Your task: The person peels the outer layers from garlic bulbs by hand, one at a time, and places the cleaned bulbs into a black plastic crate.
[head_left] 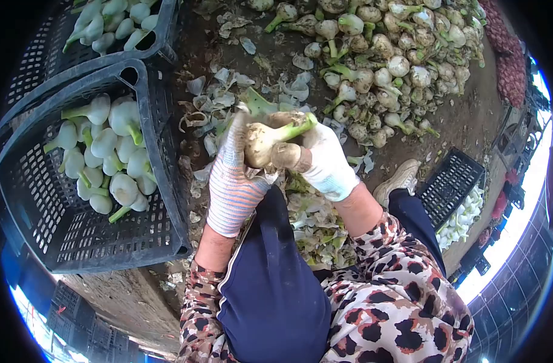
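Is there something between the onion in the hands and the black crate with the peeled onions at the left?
Nothing visible blocks it. Both hands hold the onion over the lap, and the crate stands open-topped right beside the left hand, with only loose peels on the ground nearby.

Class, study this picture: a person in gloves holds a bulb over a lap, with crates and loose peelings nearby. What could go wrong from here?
1. Both hands, left and right, grip one bulb; it may slip onto the dirt.
2. Peelings heaped on the lap and ground could make footing slippery.
3. The black crate sits tilted; cleaned bulbs might roll out.
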